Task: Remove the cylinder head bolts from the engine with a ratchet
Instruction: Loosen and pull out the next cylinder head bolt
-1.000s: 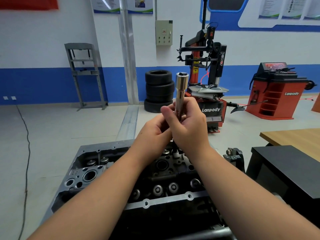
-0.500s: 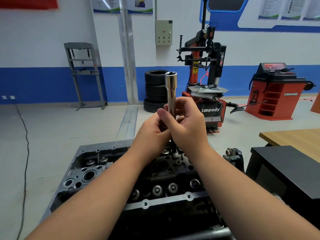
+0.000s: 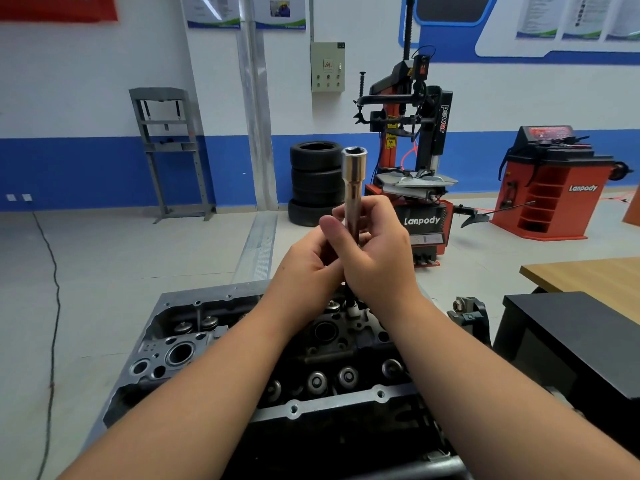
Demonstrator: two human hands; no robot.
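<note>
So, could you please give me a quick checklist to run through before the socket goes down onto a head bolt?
1. Both hands on the tool: left hand and right hand grip the long socket: ok.
2. Socket's open end toward the cylinder head: it faces up: not ok.
3. Ratchet attached: hidden by the hands: cannot tell.
4. Socket seated on a bolt: held above the head: not ok.
5. Bolts left in the head: cannot tell.
</note>
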